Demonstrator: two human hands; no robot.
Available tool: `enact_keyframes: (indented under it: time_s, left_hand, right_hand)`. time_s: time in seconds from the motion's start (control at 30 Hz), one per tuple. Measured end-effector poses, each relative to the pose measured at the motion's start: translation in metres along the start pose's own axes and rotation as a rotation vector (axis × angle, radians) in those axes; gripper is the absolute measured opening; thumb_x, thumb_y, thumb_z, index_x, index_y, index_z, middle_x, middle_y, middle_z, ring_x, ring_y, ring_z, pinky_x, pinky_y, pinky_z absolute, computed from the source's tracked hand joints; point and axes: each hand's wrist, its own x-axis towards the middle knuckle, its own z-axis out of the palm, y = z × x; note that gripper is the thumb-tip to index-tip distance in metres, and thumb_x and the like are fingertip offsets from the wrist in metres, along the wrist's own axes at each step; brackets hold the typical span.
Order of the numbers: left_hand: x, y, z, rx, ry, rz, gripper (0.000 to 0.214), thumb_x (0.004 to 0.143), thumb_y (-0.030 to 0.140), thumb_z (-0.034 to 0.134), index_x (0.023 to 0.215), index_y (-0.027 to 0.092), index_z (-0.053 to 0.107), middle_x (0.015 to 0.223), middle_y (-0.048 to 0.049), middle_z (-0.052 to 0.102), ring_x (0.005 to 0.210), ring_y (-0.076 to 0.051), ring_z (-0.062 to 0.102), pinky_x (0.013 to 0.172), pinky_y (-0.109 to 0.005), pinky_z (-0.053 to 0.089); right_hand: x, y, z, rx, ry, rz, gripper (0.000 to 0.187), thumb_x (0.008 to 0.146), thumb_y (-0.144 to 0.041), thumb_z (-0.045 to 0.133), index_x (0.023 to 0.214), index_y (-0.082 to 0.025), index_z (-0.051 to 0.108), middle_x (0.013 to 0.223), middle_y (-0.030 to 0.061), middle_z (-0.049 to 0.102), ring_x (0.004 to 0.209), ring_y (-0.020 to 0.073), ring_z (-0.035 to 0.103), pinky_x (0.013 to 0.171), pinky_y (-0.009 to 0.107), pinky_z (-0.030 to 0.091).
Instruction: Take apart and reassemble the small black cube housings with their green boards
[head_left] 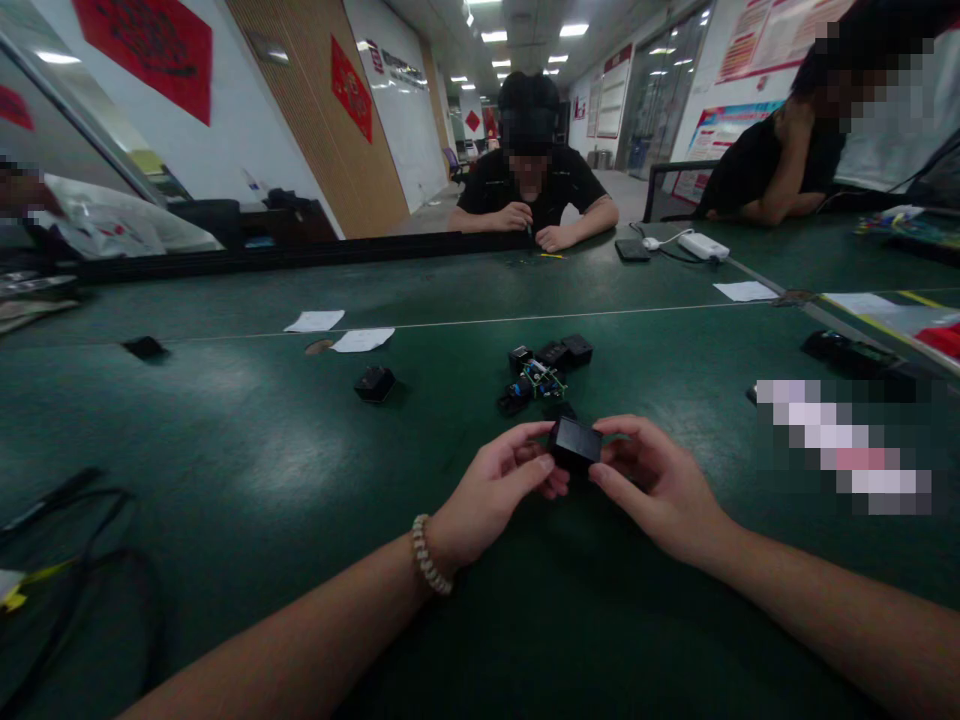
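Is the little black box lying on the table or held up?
Held up: left hand and right hand pinch the black box above the table.

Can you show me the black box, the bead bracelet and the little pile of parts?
black box [575,443], head view, its middle.
bead bracelet [429,556], head view, the middle beads.
pile of parts [541,378], head view, the green board.

The one view looks out from the wearer's head, facing forward and down over the green surface [225,450]. The left hand [495,490] and right hand [660,490] are close below, and a seated person [529,170] sits far opposite.
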Motion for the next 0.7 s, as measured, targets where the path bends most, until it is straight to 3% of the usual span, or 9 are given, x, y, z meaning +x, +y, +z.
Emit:
enact_keyframes:
  time_s: [0.23, 0.5, 0.7]
  left_hand:
    - [-0.0001, 0.0029, 0.0020, -0.024, 0.022, 0.009, 0.049, 0.091, 0.029, 0.075, 0.134, 0.014, 0.060, 0.098, -0.0081, 0.071, 0.086, -0.020, 0.070, 0.080, -0.036, 0.054]
    - [-0.0009, 0.0031, 0.0021, -0.061, 0.037, -0.008, 0.045, 0.089, 0.035, 0.078, 0.126, 0.015, 0.063, 0.115, -0.0115, 0.069, 0.089, -0.021, 0.071, 0.083, -0.037, 0.055]
    - [-0.0001, 0.0029, 0.0005, -0.030, 0.035, -0.009, 0.042, 0.090, 0.033, 0.077, 0.126, 0.016, 0.064, 0.114, -0.0109, 0.068, 0.090, -0.021, 0.072, 0.082, -0.036, 0.056]
  right_hand:
    - [0.0009, 0.0015, 0.0004, -0.009, 0.020, -0.130, 0.035, 0.089, -0.013, 0.072, 0.119, -0.028, 0.063, 0.126, 0.0077, 0.057, 0.099, 0.0192, 0.071, 0.087, 0.037, 0.065]
    - [-0.0002, 0.0041, -0.0003, -0.107, 0.026, -0.197, 0.037, 0.086, -0.008, 0.069, 0.115, -0.031, 0.067, 0.131, 0.0080, 0.051, 0.122, 0.0255, 0.063, 0.095, 0.041, 0.063]
    - [-0.0007, 0.0010, -0.0017, -0.232, 0.009, -0.250, 0.030, 0.088, -0.007, 0.067, 0.108, -0.029, 0.070, 0.131, 0.0082, 0.053, 0.120, 0.0255, 0.064, 0.103, 0.048, 0.059]
